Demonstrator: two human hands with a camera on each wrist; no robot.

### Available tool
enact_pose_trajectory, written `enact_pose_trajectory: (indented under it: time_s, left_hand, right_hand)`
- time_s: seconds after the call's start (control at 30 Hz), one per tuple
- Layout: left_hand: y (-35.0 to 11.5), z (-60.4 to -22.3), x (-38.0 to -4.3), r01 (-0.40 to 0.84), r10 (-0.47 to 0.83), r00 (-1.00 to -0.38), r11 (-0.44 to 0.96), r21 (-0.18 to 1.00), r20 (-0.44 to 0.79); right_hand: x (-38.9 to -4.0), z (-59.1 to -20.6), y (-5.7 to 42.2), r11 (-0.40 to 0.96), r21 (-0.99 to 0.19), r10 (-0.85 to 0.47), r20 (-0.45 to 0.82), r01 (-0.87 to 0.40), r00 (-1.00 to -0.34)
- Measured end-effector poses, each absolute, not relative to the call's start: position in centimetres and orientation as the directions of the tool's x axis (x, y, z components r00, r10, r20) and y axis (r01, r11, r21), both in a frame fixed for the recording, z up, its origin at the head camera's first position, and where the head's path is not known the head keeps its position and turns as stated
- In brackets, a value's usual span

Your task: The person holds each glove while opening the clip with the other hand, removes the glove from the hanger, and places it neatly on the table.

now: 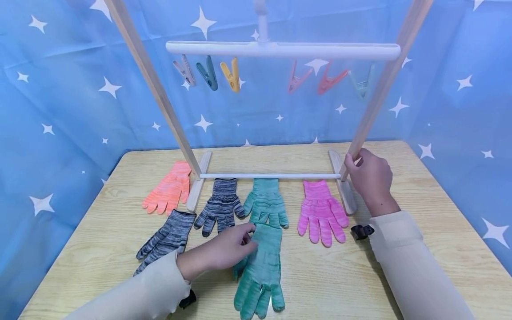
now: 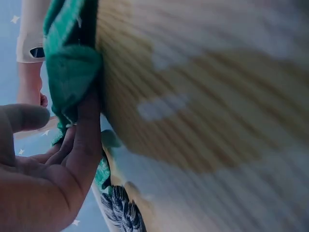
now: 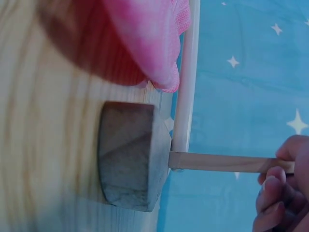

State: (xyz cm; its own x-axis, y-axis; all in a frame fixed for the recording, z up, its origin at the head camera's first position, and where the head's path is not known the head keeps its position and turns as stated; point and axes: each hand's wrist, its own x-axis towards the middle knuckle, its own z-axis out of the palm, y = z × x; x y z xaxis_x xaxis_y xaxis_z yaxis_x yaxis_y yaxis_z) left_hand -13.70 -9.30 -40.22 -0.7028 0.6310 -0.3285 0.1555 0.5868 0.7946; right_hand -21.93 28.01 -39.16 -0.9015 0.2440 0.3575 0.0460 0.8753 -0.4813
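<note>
In the head view, my left hand (image 1: pixel 228 249) lies at the cuff end of the nearer green glove (image 1: pixel 262 266), its fingertips right at the glove's edge. The left wrist view shows fingers reaching under the green fabric (image 2: pixel 72 72), their tips hidden, with the thumb standing apart from it. My right hand (image 1: pixel 370 175) grips the lower part of the rack's right wooden post (image 1: pixel 376 102), thumb on one side and fingers curled round the other. A second green glove (image 1: pixel 266 200) lies just behind the first, and a pink glove (image 1: pixel 322 211) lies left of the right hand.
Two grey-black striped gloves (image 1: pixel 220 204) and an orange glove (image 1: pixel 168 189) lie on the left of the wooden table (image 1: pixel 132 178). Above hangs a white bar (image 1: pixel 288 50) with several clothespins (image 1: pixel 231 75). A thin white rod (image 1: pixel 272 176) joins the rack's wooden feet (image 1: pixel 196 191).
</note>
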Motion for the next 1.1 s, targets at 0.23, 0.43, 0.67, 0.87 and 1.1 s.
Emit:
enact_pose_trajectory:
  time_s: [0.23,0.43,0.67,0.87,1.1]
  left_hand:
    - [-9.4,-40.7,-13.6,0.310,0.612,-0.742,0.675,0.670,-0.274]
    - [-9.4,-40.7,-13.4,0.376,0.583,-0.765,0.749,0.545,-0.274]
    - [-9.4,-40.2,-13.4,0.421,0.572,-0.773,0.786,0.452,-0.275]
    - [-9.9,-39.9,-13.4,0.388,0.545,-0.804,0.784,0.484,-0.237]
    - [-10.5,-37.9,-14.9,0.411,0.478,-0.876,0.807,0.425,-0.060]
  right_hand:
    - [-21.9,-39.1,28.2,0.874,-0.483,0.247,0.358,0.048,-0.901]
    - [-21.9,-39.2,28.3,0.876,-0.480,0.244,0.360,0.046,-0.900]
    - [-21.9,-39.2,28.4,0.876,-0.479,0.249,0.361,0.050,-0.899]
    - [-21.8,-39.4,28.0,0.875,-0.482,0.238,0.356,0.041,-0.903]
    - [-21.6,-39.2,27.9,0.879,-0.474,0.243,0.374,0.040,-0.895]
